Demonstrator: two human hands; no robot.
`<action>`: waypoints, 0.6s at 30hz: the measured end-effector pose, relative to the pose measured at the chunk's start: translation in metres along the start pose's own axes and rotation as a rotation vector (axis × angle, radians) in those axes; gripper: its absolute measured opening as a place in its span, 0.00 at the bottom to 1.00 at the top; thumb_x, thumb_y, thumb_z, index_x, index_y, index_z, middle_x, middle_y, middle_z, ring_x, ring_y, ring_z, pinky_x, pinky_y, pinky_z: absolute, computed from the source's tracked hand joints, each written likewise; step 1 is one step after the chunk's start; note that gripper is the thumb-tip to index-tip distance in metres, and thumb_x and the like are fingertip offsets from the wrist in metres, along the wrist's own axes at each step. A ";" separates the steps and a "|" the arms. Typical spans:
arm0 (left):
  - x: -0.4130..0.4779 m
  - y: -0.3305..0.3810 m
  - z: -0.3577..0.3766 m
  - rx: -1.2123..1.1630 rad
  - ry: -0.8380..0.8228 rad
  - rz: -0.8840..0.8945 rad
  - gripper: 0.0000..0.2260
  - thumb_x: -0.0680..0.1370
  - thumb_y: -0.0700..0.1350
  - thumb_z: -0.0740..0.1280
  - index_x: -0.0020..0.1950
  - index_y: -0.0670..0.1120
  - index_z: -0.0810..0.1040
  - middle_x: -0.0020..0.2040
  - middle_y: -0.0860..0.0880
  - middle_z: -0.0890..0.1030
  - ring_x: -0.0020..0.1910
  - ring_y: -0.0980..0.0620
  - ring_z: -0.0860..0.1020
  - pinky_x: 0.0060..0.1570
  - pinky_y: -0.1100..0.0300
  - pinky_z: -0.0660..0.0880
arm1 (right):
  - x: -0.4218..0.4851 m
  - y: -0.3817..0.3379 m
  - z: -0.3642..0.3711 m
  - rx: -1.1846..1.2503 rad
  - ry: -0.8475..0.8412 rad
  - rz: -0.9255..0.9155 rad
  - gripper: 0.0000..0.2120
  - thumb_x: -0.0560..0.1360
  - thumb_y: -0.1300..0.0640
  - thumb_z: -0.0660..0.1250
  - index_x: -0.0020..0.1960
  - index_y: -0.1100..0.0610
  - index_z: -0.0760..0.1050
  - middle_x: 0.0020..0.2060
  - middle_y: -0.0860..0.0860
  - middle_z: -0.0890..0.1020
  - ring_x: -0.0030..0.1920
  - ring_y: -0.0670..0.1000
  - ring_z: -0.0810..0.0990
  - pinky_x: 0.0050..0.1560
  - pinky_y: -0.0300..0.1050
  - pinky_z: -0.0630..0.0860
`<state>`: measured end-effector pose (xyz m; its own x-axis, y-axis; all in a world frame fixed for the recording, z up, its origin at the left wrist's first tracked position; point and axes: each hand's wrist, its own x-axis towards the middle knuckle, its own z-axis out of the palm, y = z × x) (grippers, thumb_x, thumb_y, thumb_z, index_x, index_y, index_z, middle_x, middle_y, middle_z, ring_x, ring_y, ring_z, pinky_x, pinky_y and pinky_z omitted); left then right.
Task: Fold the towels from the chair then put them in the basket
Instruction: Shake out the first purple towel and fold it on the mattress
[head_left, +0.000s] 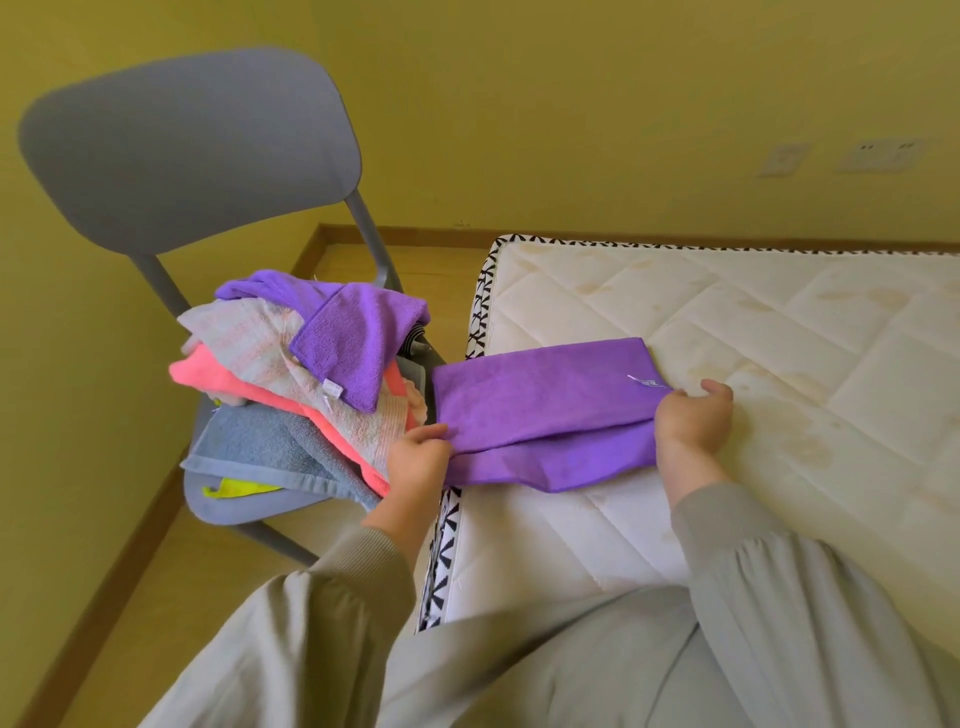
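Grip: your left hand (418, 457) and right hand (693, 415) pinch the towel (545, 410) ends;
Edge: towel overhangs mattress (779, 322) side; chair (187, 145) just beside

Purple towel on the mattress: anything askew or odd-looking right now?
Yes. The purple towel is folded unevenly: its top layer sits skewed, leaving the lower layer showing beneath. The left hand and right hand pinch its ends. The mattress has yellowish stains.

Nothing is legible: the white tag (649, 383) on the purple towel (545, 400) is too small to read.
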<state>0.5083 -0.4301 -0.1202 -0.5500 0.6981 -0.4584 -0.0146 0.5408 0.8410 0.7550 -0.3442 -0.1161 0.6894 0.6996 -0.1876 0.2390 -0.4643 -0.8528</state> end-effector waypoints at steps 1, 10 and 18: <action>-0.001 -0.002 -0.002 0.139 -0.032 0.025 0.17 0.71 0.30 0.63 0.56 0.45 0.81 0.47 0.48 0.77 0.41 0.49 0.75 0.43 0.58 0.73 | -0.004 0.000 -0.001 -0.070 -0.026 0.002 0.22 0.76 0.64 0.61 0.70 0.62 0.65 0.66 0.62 0.70 0.64 0.62 0.72 0.60 0.49 0.68; -0.006 -0.018 -0.008 1.133 -0.077 0.765 0.21 0.72 0.45 0.67 0.65 0.48 0.75 0.67 0.49 0.70 0.63 0.46 0.69 0.58 0.54 0.69 | -0.064 -0.006 0.022 -0.708 -0.441 -0.598 0.22 0.69 0.63 0.65 0.63 0.57 0.70 0.61 0.58 0.70 0.62 0.60 0.68 0.59 0.51 0.69; -0.011 -0.003 -0.009 1.139 -0.107 1.148 0.11 0.54 0.31 0.76 0.30 0.41 0.79 0.27 0.46 0.77 0.25 0.45 0.75 0.24 0.58 0.73 | -0.074 0.007 0.025 -0.964 -0.593 -0.828 0.14 0.70 0.64 0.62 0.55 0.54 0.73 0.55 0.53 0.73 0.59 0.57 0.70 0.57 0.48 0.66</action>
<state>0.5068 -0.4441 -0.1146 0.2244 0.9595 0.1704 0.9617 -0.2463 0.1205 0.6886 -0.3860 -0.1201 -0.2107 0.9603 -0.1829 0.9650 0.1745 -0.1956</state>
